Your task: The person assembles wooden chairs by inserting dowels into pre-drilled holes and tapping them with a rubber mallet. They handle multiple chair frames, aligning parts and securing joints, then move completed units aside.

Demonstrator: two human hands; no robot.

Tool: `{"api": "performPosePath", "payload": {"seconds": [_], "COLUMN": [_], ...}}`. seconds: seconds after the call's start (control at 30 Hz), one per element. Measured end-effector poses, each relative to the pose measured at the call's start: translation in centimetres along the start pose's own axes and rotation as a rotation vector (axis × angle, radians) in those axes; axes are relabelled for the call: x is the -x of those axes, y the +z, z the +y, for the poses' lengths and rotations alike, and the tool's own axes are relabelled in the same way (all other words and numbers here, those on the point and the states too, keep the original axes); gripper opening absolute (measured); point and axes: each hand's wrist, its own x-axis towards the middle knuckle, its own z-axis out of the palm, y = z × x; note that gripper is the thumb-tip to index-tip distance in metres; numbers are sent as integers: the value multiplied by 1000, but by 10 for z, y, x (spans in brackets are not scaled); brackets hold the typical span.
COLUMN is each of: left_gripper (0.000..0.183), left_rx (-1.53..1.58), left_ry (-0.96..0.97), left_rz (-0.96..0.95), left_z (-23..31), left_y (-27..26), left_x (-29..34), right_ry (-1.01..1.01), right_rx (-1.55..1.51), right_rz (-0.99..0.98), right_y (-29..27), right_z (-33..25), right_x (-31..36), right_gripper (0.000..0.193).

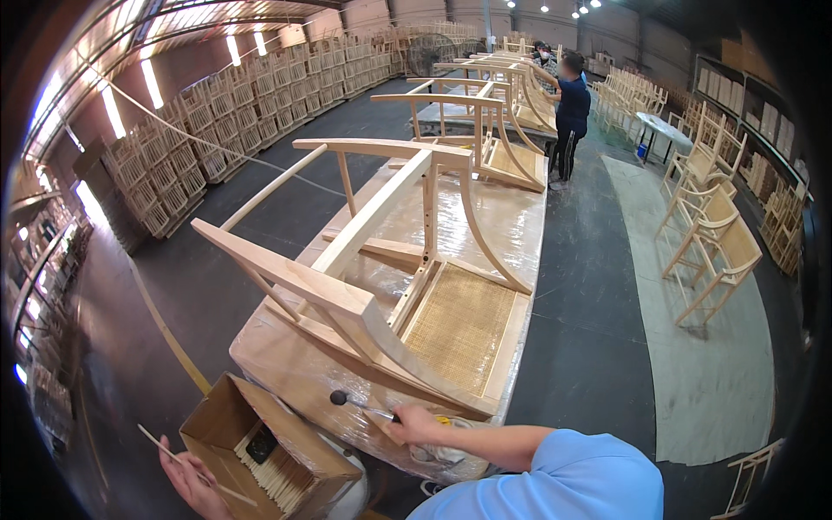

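Note:
My left hand (192, 485) is beside an open cardboard box (299, 416), fingers closed around a thin wooden stick (173, 454). Inside the box lie many similar pale sticks (276, 475) and a small black object (260, 445). My right hand (418, 425) grips the handle of a mallet (339, 398) with a round black head and a metal shaft, low over the table's near end. Just beyond it, a pale wooden chair frame (347, 299) with a woven cane panel (458, 328) lies tipped over on the plastic-covered table (286, 351).
More chair frames (494, 104) stand in a row along the table, with a person (572, 108) in dark clothes beside them. Finished-looking chairs (715, 238) stand on a pale floor strip (693, 373) at right. Stacked frames (260, 104) line the left wall.

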Motion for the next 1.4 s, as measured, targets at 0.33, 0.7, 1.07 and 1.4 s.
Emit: {"api": "performPosePath", "payload": {"seconds": [0.33,0.7,1.07,1.4], "left_gripper": [37,21,29,38], "left_rx": [132,267,-11,-102], "left_ry": [-487,-639,-612,-633], "left_rz": [-27,-631,-726,-776], "left_z": [6,41,1,-61], "left_y": [153,453,538,560], "left_x": [211,321,281,219], "right_ry": [-288,160,437,281], "right_rx": [-300,-168,-435,-141], "right_rz": [-113,216,599,729], "right_y": [-88,-287,-288,-339], "right_z": [94,299,372,420], "right_x": [154,276,221,77], "right_gripper": [34,33,25,20]}}
